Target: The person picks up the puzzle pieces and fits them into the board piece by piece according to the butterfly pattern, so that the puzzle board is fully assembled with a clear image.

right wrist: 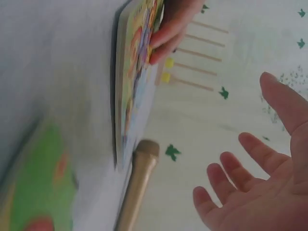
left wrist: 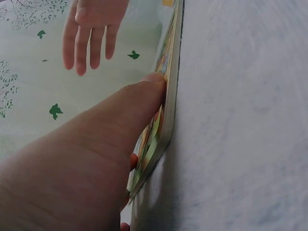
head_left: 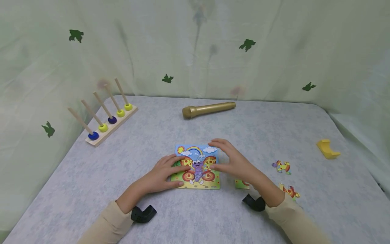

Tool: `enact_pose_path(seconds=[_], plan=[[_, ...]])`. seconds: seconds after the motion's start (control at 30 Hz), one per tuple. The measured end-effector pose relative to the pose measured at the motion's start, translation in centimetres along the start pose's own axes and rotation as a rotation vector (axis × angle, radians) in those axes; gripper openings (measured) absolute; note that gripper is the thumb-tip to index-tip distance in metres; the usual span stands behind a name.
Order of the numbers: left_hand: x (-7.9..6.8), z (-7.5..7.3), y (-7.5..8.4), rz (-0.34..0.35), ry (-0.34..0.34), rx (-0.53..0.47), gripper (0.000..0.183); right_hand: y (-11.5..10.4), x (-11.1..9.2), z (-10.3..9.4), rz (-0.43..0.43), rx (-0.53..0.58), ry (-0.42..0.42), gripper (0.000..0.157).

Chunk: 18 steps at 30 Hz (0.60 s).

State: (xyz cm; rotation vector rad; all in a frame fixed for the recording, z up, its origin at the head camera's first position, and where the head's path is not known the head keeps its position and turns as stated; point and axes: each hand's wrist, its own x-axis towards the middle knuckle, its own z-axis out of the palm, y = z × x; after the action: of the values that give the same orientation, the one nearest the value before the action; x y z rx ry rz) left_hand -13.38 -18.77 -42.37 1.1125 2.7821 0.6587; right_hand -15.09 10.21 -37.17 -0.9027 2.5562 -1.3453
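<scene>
A butterfly jigsaw puzzle (head_left: pixel 198 174) in a flat board lies on the table, with a rainbow and sun along its top. My left hand (head_left: pixel 163 173) rests on its left side, fingers spread over the picture; the left wrist view shows the thumb (left wrist: pixel 139 96) touching near the board's edge. Over the puzzle's right edge hovers my right hand (head_left: pixel 234 164), fingers extended and apart, holding nothing. In the right wrist view that hand (right wrist: pixel 260 192) is clear of the board (right wrist: pixel 122 91). A green puzzle piece (head_left: pixel 242 184) lies partly hidden below the right forearm.
Loose puzzle pieces (head_left: pixel 283 167) lie to the right, some (head_left: pixel 290 192) partly behind the right forearm. A yellow block (head_left: pixel 327 149) sits farther right. A gold toy microphone (head_left: pixel 209 109) lies at the back. At back left stands a wooden peg stand (head_left: pixel 114 128) with rings.
</scene>
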Motion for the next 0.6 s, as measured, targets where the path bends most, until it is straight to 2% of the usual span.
enact_pose_path(seconds=[0.13, 0.3, 0.4, 0.6], plan=[[0.0, 0.1, -0.1, 0.006, 0.006, -0.002, 0.052, 0.3, -2.1, -2.2, -0.071, -0.055, 0.071, 0.067], [0.0, 0.2, -0.1, 0.002, 0.002, -0.005, 0.052, 1.4, -4.9, -4.9, -0.078, -0.164, 0.138, 0.071], [0.0, 0.2, -0.1, 0.0, -0.001, -0.005, 0.052, 2.0, -6.5, -6.3, -0.049, -0.193, 0.18, 0.074], [-0.1, 0.1, -0.1, -0.002, -0.001, -0.004, 0.052, 3.4, -9.0, -8.2, 0.083, -0.16, 0.224, 0.075]])
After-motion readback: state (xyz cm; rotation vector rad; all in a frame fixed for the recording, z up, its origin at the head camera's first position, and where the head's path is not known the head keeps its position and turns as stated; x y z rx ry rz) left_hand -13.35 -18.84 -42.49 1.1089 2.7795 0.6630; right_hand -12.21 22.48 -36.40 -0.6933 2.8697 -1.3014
